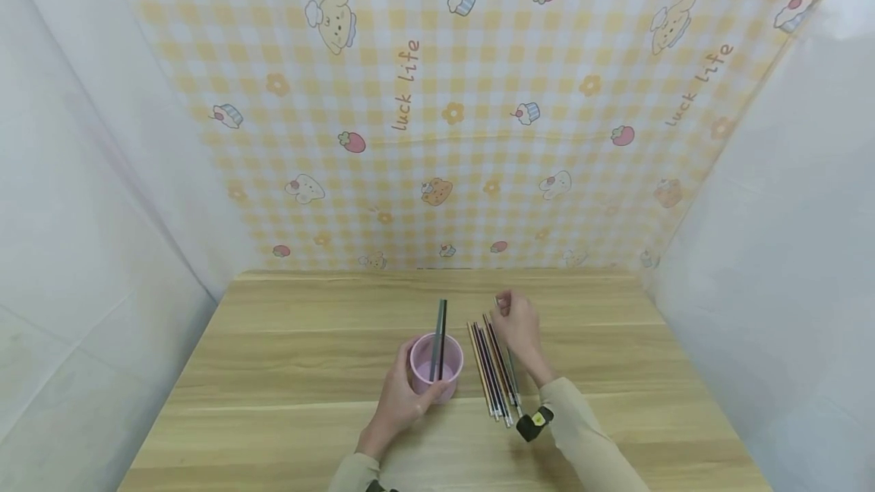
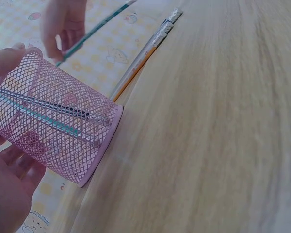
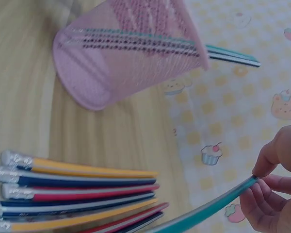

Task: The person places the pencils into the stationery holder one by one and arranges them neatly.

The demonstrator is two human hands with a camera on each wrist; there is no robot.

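My left hand (image 1: 402,399) grips a pink mesh pencil cup (image 2: 63,107) by its side, fingers and thumb around it. The cup stands upright on the table. Inside it lean a green pencil (image 3: 233,52) and a black pencil (image 3: 233,59), their upper ends sticking out over the rim. To the right of the cup, my right hand (image 1: 519,326) pinches another green pencil (image 3: 203,212) by one end between thumb and fingers. That pencil slants, its other end cut off in the right wrist view. Beside this hand lies a row of loose pencils (image 3: 94,168).
The loose pencils are yellow, navy and red, with white erasers towards me. They lie on a wood-grain table (image 1: 287,370). A yellow checked cloth (image 1: 437,97) with cartoon prints hangs behind, and white sheets (image 1: 82,211) close in the sides.
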